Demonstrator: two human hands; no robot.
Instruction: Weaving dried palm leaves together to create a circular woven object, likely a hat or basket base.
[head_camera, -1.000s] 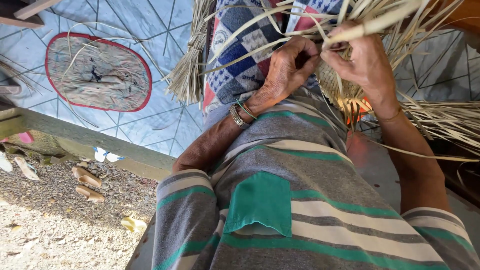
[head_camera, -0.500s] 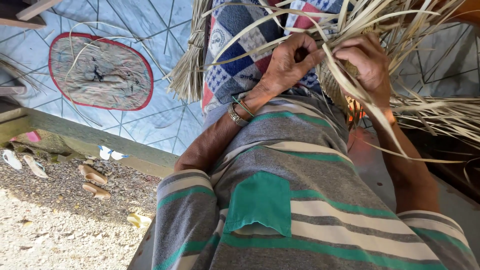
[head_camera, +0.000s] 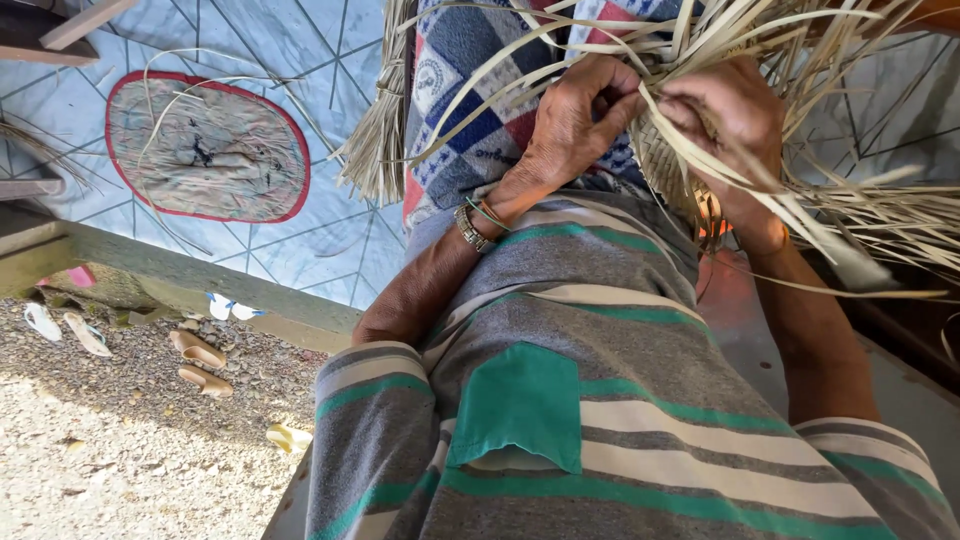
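My left hand (head_camera: 578, 118), with a metal bangle on its wrist, is closed on pale dried leaf strips (head_camera: 560, 50) over my lap. My right hand (head_camera: 728, 108) sits just beside it, fingers pinching a long strip that runs down to the right. Between the two hands is a small woven piece (head_camera: 668, 165) made of the same strips, partly hidden by my fingers. Loose strip ends (head_camera: 880, 215) fan out above and to the right. A blue, red and white checked cloth (head_camera: 470, 110) lies under the work. My striped grey and green shirt (head_camera: 600, 400) fills the lower frame.
An oval mat with a red border (head_camera: 205, 150) lies on the pale blue tiled floor (head_camera: 310, 60) at left. A bundle of dried strips (head_camera: 378, 140) hangs beside the cloth. Below a wooden ledge (head_camera: 180, 275), sandals (head_camera: 198, 362) rest on gravel (head_camera: 120, 460).
My right hand has drawn a strip down and to the right, and the loose ends have shifted. My left hand stays closed on the weave. The view has drifted slightly.
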